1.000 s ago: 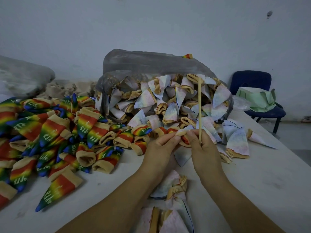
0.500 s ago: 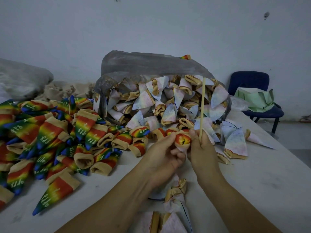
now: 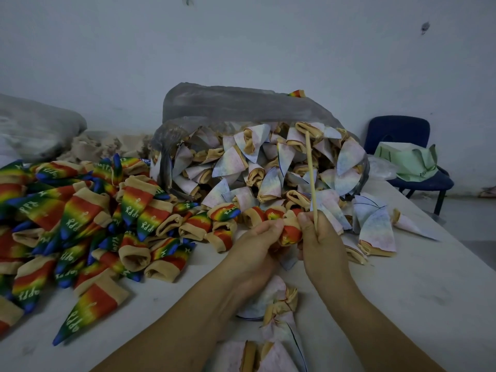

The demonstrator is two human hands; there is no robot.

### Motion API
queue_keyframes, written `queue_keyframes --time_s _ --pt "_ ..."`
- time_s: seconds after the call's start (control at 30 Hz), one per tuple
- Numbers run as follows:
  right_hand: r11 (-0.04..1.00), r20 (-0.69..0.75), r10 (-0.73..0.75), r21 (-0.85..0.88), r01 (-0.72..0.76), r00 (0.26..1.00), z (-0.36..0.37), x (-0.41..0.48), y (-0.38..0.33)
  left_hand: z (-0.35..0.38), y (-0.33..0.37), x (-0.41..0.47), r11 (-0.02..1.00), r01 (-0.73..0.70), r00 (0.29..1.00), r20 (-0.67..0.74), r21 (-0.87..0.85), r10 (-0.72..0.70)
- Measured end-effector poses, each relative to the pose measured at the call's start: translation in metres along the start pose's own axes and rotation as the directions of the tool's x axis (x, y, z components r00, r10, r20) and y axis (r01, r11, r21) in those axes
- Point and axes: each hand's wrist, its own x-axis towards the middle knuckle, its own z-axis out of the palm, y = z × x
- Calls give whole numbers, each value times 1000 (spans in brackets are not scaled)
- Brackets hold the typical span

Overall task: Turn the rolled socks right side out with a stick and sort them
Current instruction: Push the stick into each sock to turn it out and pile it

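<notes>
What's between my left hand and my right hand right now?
In the head view, one partly turned sock, red side showing, bunches between the left hand and the right hand. Both grip it, and the right hand also holds the stick.

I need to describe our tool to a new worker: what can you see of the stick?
The stick is a thin, straight, pale rod, seemingly bare wood. It stands almost upright, top leaning slightly left, before the pale socks in the bag. The right hand grips its lower part, hiding that end, beside the rainbow sock that the left hand pinches.
</notes>
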Motion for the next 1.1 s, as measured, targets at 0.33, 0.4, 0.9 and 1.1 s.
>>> queue_keyframes --time_s 0.33,0.4,0.9,1.1 --pt "973 56 173 144 -179 983 -6 4 0 -7 -5 3 861 -258 944 -77 438 322" --pt "961 108 170 202 -189 979 -2 1 -3 -9 -5 2 843 -316 920 -75 435 384" --pt "986 78 151 65 -156 985 9 -3 2 -8 -6 5 914 -310 912 -190 263 364" --pt "981 104 163 87 -172 981 10 -4 1 -3 5 6 977 -125 983 -155 -173 98"
